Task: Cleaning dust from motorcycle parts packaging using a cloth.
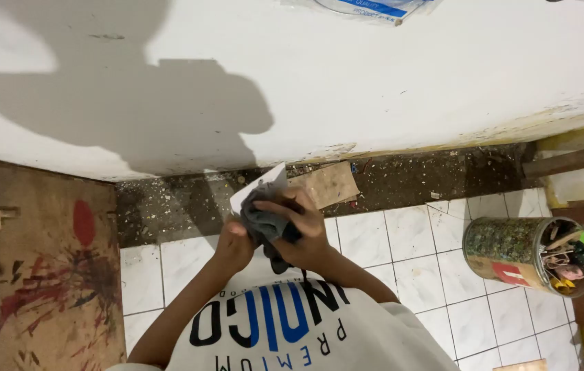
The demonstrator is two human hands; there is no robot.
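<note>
Both my hands meet in front of my chest over the white tiled floor (pixel 416 240). My left hand (pixel 233 244) grips a white flat piece (pixel 264 184), like a sheet or card, whose upper corner sticks up above the fingers. My right hand (pixel 306 230) presses a dark grey cloth (pixel 268 227) against that white piece; the cloth is bunched and hangs down a little between the hands. Most of the white piece is hidden behind the cloth and fingers.
A paint-stained wooden board (pixel 45 268) leans at the left. A tin can (pixel 529 254) full of sticks and small tools lies at the right on the tiles. A cardboard scrap (pixel 330 184) lies on the dirty strip at the foot of the white wall (pixel 374 82).
</note>
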